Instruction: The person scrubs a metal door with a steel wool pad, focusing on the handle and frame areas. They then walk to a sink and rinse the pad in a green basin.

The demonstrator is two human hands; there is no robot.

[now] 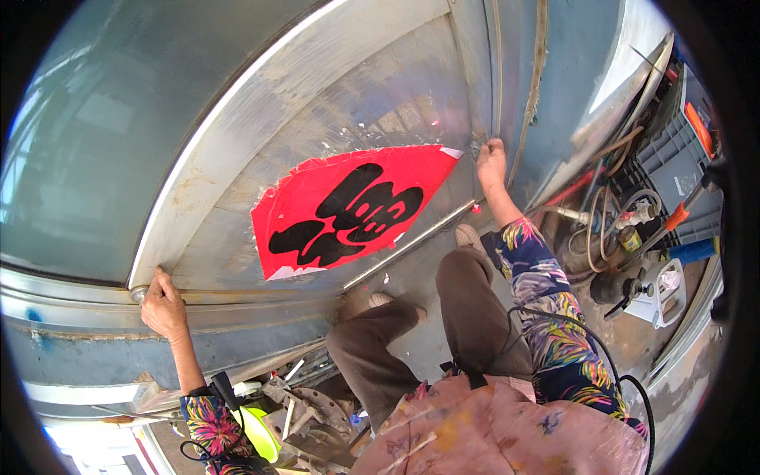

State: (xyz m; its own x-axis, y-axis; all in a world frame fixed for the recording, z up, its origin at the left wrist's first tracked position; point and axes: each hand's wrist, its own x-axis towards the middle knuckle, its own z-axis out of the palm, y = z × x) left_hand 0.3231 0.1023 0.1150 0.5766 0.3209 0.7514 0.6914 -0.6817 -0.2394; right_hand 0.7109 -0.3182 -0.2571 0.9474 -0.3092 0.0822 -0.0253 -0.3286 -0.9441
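Note:
A metal door panel [255, 122] with a glass pane [119, 136] above it stands before me. On the panel a torn red paper sheet with black brush-style writing [350, 214] is stuck flat, with paper scraps around its edge. My left hand [164, 306] is at the left edge of the frame, beside a round metal knob [139, 294], fingers bent against the edge. At the opposite edge, beside the upright frame, is my right hand [491, 163], its fingers curled; whether it grips anything cannot be made out.
Hoses, a dark cylinder [611, 288], a white plastic basket [677, 303] and a grey crate [671, 148] stand on the right. At lower left lie metal parts [314, 415] and a lime-green plastic item [259, 433]. A black cable crosses my right sleeve.

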